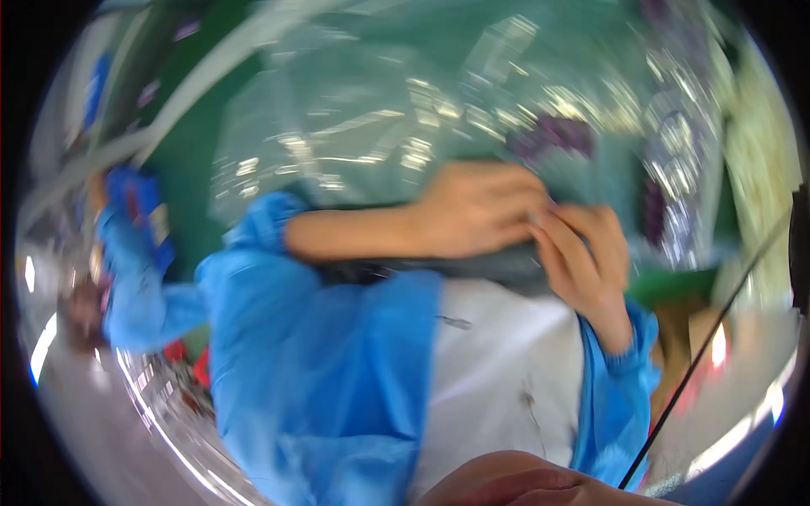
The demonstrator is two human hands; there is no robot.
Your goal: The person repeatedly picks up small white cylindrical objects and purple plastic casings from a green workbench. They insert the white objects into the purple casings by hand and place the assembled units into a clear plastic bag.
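My left hand [483, 209] reaches across from the left with its fingers bent and closed at the tips. Its fingertips meet those of my right hand [589, 257], whose fingers are also drawn together. Whatever may be pinched between them is too small and smeared to make out. Clear plastic bags [337, 139], shiny and crumpled, lie just beyond both hands on a green work surface [190, 190]. A purple thing [553, 137] shows among the plastic past my fingers. Under my left forearm runs a dark grey or black strip [363, 271], mostly hidden.
At the left, another person's blue sleeve [139, 291] reaches toward a blue object [139, 202]. More clear plastic with purple pieces [654, 207] lies along the right side. Beyond it is a pale yellowish heap [764, 160]. A thin dark cord [704, 358] crosses the lower right.
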